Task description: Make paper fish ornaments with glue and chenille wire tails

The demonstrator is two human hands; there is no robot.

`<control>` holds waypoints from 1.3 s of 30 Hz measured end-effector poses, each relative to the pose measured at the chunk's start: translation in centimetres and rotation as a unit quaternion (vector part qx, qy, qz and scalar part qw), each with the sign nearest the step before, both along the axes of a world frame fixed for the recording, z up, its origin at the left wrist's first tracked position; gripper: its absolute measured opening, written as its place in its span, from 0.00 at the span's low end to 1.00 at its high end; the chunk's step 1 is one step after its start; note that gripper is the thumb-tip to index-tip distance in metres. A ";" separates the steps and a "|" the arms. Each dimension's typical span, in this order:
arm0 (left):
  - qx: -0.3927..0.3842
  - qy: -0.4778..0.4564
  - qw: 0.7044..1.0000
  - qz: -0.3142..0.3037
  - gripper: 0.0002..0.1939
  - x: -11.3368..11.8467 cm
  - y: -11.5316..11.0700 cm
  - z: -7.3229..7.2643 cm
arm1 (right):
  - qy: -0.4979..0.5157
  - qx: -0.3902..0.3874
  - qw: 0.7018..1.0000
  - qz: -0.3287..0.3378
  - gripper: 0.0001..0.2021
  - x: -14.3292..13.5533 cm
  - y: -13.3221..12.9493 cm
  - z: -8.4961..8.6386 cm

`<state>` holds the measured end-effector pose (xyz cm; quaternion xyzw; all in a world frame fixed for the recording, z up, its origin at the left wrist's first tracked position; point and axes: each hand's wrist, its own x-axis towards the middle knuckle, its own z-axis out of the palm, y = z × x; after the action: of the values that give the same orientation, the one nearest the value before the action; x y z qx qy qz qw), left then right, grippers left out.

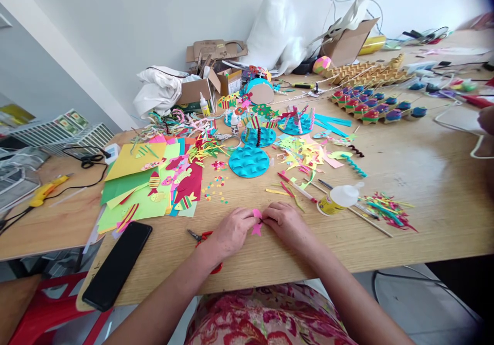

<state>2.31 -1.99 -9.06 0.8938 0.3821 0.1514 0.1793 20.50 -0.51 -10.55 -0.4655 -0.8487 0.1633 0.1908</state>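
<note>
A small pink paper fish is held just over the table, close to the front edge. My left hand pinches its left side between thumb and fingers. The fingertips of my right hand are pressed together at the fish's right edge, where a tiny dark bit shows; what exactly they grip is too small to tell. Partly under my left wrist lie red-handled scissors. Beyond my hands are a round blue textured disc and loose paper strips. Right of them a glue bottle lies tilted.
A black phone lies at the left front corner. Behind it are coloured paper sheets with striped paper fish on them. A wooden stick, a pen and shredded paper lie to the right. Painted egg cartons stand further back.
</note>
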 end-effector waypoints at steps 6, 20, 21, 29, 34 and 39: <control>0.010 0.021 1.000 0.009 0.13 0.3 0.1 -0.2 | -0.005 -0.006 1.000 -0.006 0.05 0.0 0.0 0.1; -0.025 -0.013 1.000 0.009 0.19 0.2 0.3 0.5 | -0.015 -0.020 1.000 -0.001 0.06 -0.1 0.1 0.5; -0.024 -0.011 1.000 0.008 0.20 0.1 0.4 0.5 | -0.015 -0.020 1.000 -0.001 0.06 -0.1 0.1 0.5; 0.000 0.016 1.000 0.014 0.13 0.7 0.2 0.6 | -0.022 -0.022 0.999 -0.006 0.06 -0.2 0.2 0.6; -0.009 0.012 1.000 0.013 0.14 0.6 0.4 0.6 | -0.021 -0.026 0.999 -0.006 0.07 -0.2 0.2 0.7; -0.019 0.000 1.000 -0.001 0.20 0.0 0.5 0.7 | -0.025 -0.031 0.999 -0.003 0.06 -0.2 0.2 0.8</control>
<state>2.35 -1.47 -8.36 0.8904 0.3842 0.1441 0.1968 20.25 -0.28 -9.71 -0.4780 -0.8460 0.1774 0.1558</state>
